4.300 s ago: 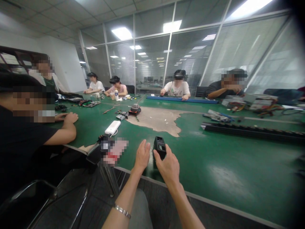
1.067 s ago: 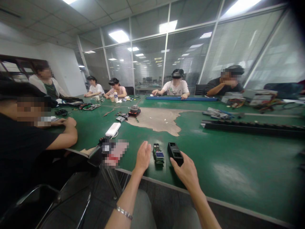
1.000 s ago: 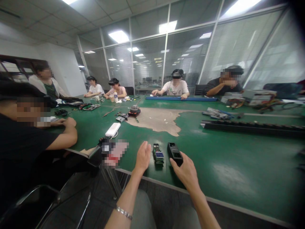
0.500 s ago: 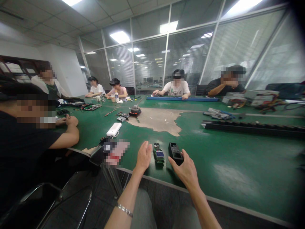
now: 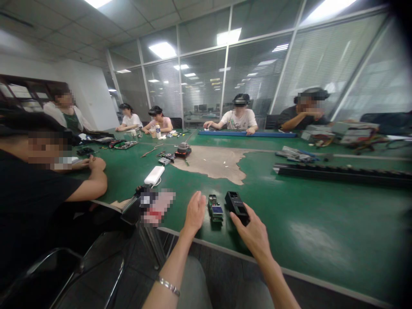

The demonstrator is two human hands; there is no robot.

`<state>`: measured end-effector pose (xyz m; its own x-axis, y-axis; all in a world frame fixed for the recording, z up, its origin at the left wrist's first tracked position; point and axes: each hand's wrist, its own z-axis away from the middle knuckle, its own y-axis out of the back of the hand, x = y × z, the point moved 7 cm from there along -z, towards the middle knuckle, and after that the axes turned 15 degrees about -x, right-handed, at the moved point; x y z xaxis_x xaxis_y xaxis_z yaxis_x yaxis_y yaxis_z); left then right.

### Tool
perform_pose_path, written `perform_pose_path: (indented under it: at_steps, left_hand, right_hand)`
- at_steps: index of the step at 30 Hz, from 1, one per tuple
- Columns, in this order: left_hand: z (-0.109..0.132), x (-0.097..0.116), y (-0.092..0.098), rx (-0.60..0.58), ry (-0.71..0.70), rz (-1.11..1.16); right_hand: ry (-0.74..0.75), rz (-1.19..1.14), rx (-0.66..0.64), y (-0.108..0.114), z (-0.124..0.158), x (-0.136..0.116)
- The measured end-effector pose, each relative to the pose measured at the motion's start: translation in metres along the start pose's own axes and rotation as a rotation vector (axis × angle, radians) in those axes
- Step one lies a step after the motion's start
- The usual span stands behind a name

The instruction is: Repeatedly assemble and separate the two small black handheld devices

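Observation:
A small green circuit board with a blue screen (image 5: pixel 215 210) lies on the green table (image 5: pixel 315 231) near its front edge. Just left of it my left hand (image 5: pixel 195 211) rests on its edge, fingers straight and together, holding nothing. To the board's right sits a black plastic case (image 5: pixel 236 205). My right hand (image 5: pixel 252 230) reaches to the near end of that case, thumb and fingers at its sides.
A white power bank (image 5: pixel 154 175) and a blurred item (image 5: pixel 157 207) lie to the left. A long black strip (image 5: pixel 341 172) and a blue strip (image 5: pixel 247 134) lie further back. A worn bare patch (image 5: pixel 215 162) marks the middle. Several people sit around the table, one close at left (image 5: pixel 38 189).
Earlier my right hand held one black unit upright. Now the green board and the black case lie apart on the table. Over the last second both hands have hardly moved.

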<state>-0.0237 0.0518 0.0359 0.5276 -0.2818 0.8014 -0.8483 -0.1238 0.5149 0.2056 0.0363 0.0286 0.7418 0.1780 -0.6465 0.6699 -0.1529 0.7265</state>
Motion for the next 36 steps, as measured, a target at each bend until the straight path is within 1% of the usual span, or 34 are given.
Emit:
perform_pose_path:
  at_steps: [4,8,12,17,21,25,27,29,32,36]
  left_hand:
    - [0.000,0.002,0.001,0.008,-0.007,0.001]
    - [0.001,0.002,0.003,0.015,-0.004,0.005]
    - [0.000,0.001,0.004,0.020,-0.003,0.020]
    - [0.000,-0.001,0.005,0.017,-0.012,0.030]
    - [-0.001,-0.002,0.006,0.015,-0.014,0.037]
    - [-0.002,-0.004,0.005,0.006,-0.022,0.035]
    - [-0.002,-0.005,0.004,0.002,-0.033,0.035]
    - [-0.003,-0.006,0.004,0.002,-0.039,0.034]
    - [-0.002,-0.004,0.005,0.008,-0.041,0.032]
    - [-0.001,0.001,0.009,0.032,-0.048,0.031]
  right_hand:
    - [0.032,-0.137,0.017,0.003,0.002,-0.027]
    - [0.063,-0.188,0.000,-0.006,0.000,-0.059]
    - [0.042,-0.105,-0.024,-0.017,-0.002,-0.079]
    - [-0.062,0.067,0.016,-0.025,0.003,-0.089]
    - [-0.070,0.174,0.001,-0.031,0.007,-0.100]
    - [0.009,0.229,0.050,-0.035,0.014,-0.104]
    - [0.036,0.243,0.059,-0.039,0.018,-0.102]
    - [0.032,0.240,0.046,-0.044,0.022,-0.095]
    - [0.044,0.196,0.042,-0.050,0.026,-0.086]
    - [0.148,0.091,0.067,-0.052,0.022,-0.081]
